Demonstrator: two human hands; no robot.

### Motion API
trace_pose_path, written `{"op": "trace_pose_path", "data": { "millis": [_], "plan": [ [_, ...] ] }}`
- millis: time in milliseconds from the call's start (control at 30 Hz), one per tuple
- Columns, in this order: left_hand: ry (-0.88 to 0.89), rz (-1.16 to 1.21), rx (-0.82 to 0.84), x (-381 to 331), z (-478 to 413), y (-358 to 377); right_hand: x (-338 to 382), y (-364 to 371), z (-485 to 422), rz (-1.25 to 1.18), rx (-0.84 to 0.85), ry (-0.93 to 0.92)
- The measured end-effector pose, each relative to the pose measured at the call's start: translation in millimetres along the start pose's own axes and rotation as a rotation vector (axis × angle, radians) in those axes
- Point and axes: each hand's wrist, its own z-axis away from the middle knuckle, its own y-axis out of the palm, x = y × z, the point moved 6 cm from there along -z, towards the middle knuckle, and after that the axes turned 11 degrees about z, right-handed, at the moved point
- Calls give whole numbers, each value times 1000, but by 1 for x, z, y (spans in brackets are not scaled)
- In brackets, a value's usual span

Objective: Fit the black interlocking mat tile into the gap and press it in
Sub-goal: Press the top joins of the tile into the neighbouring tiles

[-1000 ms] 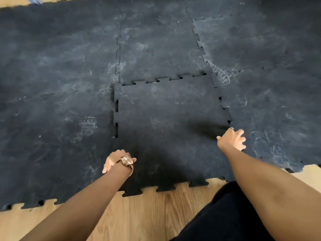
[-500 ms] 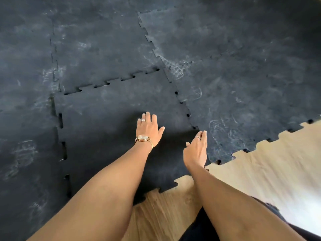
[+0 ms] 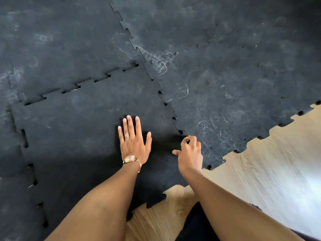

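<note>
The black mat tile (image 3: 78, 136) lies in the gap among the surrounding scuffed mats (image 3: 225, 75), its toothed seams partly open. The left hand (image 3: 134, 141) presses flat on it, fingers spread. The right hand (image 3: 190, 153), fingers curled, touches its right seam. Wooden floor (image 3: 260, 171) borders the near edge.
</note>
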Motion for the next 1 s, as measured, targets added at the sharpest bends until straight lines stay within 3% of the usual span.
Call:
{"op": "trace_pose_path", "data": {
  "millis": [133,267,400,700,800,1000],
  "plan": [
    [-3,13,-5,0,-2,-2,-33,-32,-37,-143,-49,-1],
    [0,10,-10,2,-3,1,-64,-46,-81,-422,-304,310],
    [11,6,-24,2,-2,3,-37,-18,-97,-460,-260,524],
    [48,6,-14,6,-1,3,-25,4,-92,-199,-278,519],
    [60,-1,-20,10,-4,2,-27,12,-99,-180,-263,563],
    [43,-34,15,7,-5,3,-23,11,-105,-197,-321,471]
  ]
}}
